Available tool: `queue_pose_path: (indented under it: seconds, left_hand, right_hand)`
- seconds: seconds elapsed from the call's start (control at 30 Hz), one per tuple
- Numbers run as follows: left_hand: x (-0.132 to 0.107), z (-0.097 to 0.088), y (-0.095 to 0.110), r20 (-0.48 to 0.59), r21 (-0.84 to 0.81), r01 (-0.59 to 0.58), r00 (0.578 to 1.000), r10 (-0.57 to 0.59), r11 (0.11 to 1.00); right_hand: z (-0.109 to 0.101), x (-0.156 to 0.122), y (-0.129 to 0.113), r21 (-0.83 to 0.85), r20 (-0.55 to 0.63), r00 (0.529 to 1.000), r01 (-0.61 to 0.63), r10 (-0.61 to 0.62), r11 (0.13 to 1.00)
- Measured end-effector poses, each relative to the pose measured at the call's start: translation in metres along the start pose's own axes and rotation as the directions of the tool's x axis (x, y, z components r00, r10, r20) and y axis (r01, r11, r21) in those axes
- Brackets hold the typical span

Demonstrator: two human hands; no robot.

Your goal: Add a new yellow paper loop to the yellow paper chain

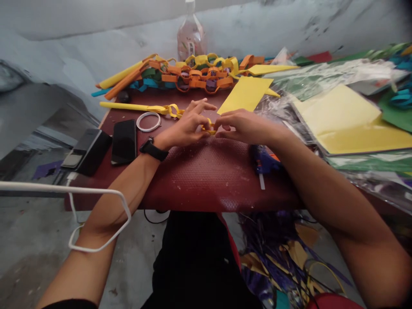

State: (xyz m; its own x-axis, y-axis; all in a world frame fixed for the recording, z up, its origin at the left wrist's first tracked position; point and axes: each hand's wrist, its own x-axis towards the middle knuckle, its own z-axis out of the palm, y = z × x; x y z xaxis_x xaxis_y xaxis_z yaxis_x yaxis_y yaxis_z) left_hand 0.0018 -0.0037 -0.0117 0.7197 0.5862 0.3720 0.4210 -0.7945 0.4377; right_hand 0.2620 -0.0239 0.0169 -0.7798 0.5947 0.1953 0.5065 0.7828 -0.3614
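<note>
Over the middle of the red table, a small yellow paper loop [208, 132] sits between my two hands. My left hand [188, 124] pinches its left side between thumb and index finger, the other fingers stretched out above. From the right, the curled fingertips of my right hand [243, 125] close on the loop's other side and partly hide it. A short yellow paper chain [174, 110] lies just behind my left hand, beside a long yellow paper roll [124, 106]. Behind my right hand is a flat yellow paper sheet [246, 94].
A blue glue gun [264, 159] lies under my right forearm. At left are a black phone [124, 141], a white ring [148, 122] and a dark case [86, 150]. Colourful paper chains [196, 77] and a bottle [190, 36] line the back; wrapped paper sheets [360, 124] cover the right.
</note>
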Motion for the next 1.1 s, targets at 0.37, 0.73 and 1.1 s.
queue_pose_path:
  seconds: [0.37, 0.73, 1.1]
  left_hand:
    - [0.001, 0.0, 0.001, 0.001, 0.004, -0.02, 1.0, 0.02, 1.0]
    - [0.002, 0.002, -0.004, -0.037, 0.017, -0.025, 0.999, 0.025, 1.0]
    - [0.002, 0.005, -0.004, -0.046, 0.019, -0.011, 0.999, 0.012, 1.0]
  right_hand:
    - [-0.002, 0.0, -0.009, 0.03, -0.007, 1.0, -0.017, 0.018, 0.999]
    - [-0.003, 0.001, -0.011, 0.021, -0.078, 0.996, 0.047, -0.046, 0.999]
    - [-0.001, 0.0, -0.009, 0.002, -0.079, 0.997, -0.001, 0.001, 1.0]
